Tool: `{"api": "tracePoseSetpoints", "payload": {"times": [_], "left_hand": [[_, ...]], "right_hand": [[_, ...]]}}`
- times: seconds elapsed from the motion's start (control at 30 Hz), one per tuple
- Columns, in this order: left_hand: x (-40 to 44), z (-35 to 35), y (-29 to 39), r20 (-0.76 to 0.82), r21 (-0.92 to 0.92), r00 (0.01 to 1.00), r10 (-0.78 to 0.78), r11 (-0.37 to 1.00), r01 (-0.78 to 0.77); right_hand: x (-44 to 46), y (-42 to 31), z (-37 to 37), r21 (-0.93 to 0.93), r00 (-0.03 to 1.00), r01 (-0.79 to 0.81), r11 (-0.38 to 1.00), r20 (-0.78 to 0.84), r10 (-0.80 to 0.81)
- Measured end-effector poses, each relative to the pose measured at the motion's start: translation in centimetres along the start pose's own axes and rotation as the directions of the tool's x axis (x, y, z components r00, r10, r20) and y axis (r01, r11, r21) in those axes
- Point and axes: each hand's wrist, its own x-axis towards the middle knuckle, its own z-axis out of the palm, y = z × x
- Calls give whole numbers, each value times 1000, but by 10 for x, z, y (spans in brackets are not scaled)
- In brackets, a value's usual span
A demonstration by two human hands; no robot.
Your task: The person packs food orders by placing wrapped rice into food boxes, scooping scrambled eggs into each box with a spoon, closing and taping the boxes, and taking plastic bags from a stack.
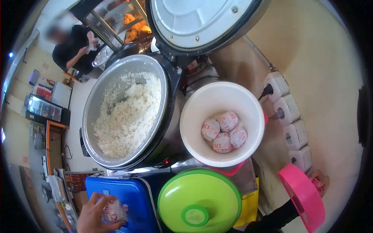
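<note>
At the lower left, my left hand (93, 215) grips a paper-wrapped rice pack (115, 212) with red print, over a blue box (134, 194). My right hand (321, 181), at the lower right, has its fingers round the knob of a pink lid (301, 194), which is tilted on edge. Several wrapped rice packs (222, 142) lie at the bottom of a white tub (190, 128) in the centre. Left of the tub is an open cooker (87, 112) with white rice (130, 116) inside, its metal lid (194, 19) raised.
A green lid (175, 198) lies below the tub, beside a yellow item (248, 213). White wall sockets (294, 134) with plugs line the right. A person (74, 54) stands at the upper left, near a glass case of fried food (134, 29).
</note>
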Motion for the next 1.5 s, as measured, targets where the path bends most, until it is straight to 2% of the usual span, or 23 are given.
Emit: {"api": "tracePoseSetpoints", "payload": {"times": [0.1,0.2,0.27,0.33,0.37,0.4,0.47,0.5,0.57,0.63,0.7,0.73,0.8,0.87,0.93,1.03,1.07,1.23,1.37,1.4,1.43,1.47,1.5], "left_hand": [[-1,33,-26,-64,49,988,-142,988,145],[-8,7,-16,-101,141,993,-55,988,69],[1,-36,35,-225,271,968,107,962,-43],[35,-63,86,-142,274,932,332,918,-286],[65,-64,105,-71,257,823,563,808,-530],[105,-54,123,-5,225,651,759,635,-739],[188,-5,175,132,-1,565,814,570,-821],[227,17,208,286,9,529,799,550,-835],[296,80,240,399,34,557,728,596,-802],[258,73,243,172,250,676,716,632,-733],[267,82,251,203,227,725,659,688,-689],[308,103,256,356,110,713,604,731,-674],[328,117,266,488,35,693,531,781,-623],[331,130,266,436,97,749,500,801,-591],[361,164,257,439,-58,671,598,763,-643],[362,173,261,345,-79,645,682,706,-704],[360,161,265,475,-142,613,632,742,-655],[345,157,267,452,-203,713,536,840,-502],[362,168,259,310,-195,613,726,680,-707],[355,160,263,222,100,641,735,637,-764],[349,148,259,204,-3,594,778,608,-794],[362,148,256,278,-339,484,830,556,-759],[365,139,260,290,-193,429,855,491,-849]], "right_hand": [[6,7,5,-56,999,1,998,-36,-3],[-1,11,2,-70,997,2,998,-71,-7],[-5,12,-3,-72,996,4,997,-93,-11],[-11,13,-6,-75,992,17,997,-120,-26],[-14,14,-7,-78,990,26,997,-136,-36],[-14,11,-6,-76,989,37,996,-143,-47],[-15,12,-2,-76,986,52,996,-154,-63],[-9,10,4,-50,988,49,998,-143,-56],[1,7,13,-8,990,36,999,-133,-37],[2,7,14,9,990,8,1000,-141,-7],[-1,8,8,10,993,-14,1000,-120,15],[-3,9,1,12,996,-18,1000,-89,19],[-6,11,-9,-20,1000,-11,1000,-11,11],[-5,14,-19,-75,997,15,997,70,-10],[-7,17,-24,-118,995,39,992,95,-28],[-9,15,-25,-155,998,32,987,64,-22],[-7,16,-24,-161,999,18,987,49,-10],[6,12,-12,-173,998,-56,983,-16,55],[7,-3,0,-167,995,-93,981,-50,86],[9,-5,8,-160,993,-108,981,-71,98],[12,-7,17,-154,990,-116,981,-98,101],[16,-9,23,-150,985,-140,979,-126,121],[20,-13,31,-133,982,-137,982,-150,117]]}}
